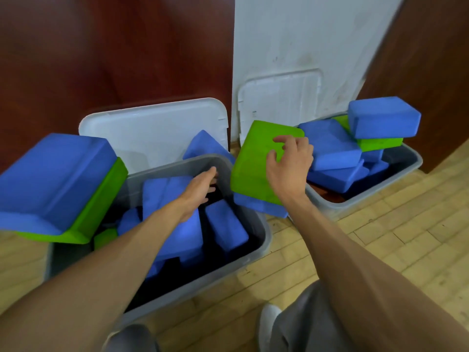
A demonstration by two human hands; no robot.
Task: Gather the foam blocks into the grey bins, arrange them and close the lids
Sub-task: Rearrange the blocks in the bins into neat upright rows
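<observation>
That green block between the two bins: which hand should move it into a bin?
Right. The right hand lies on the green block; the left hand is down inside the left bin, away from it.
</observation>
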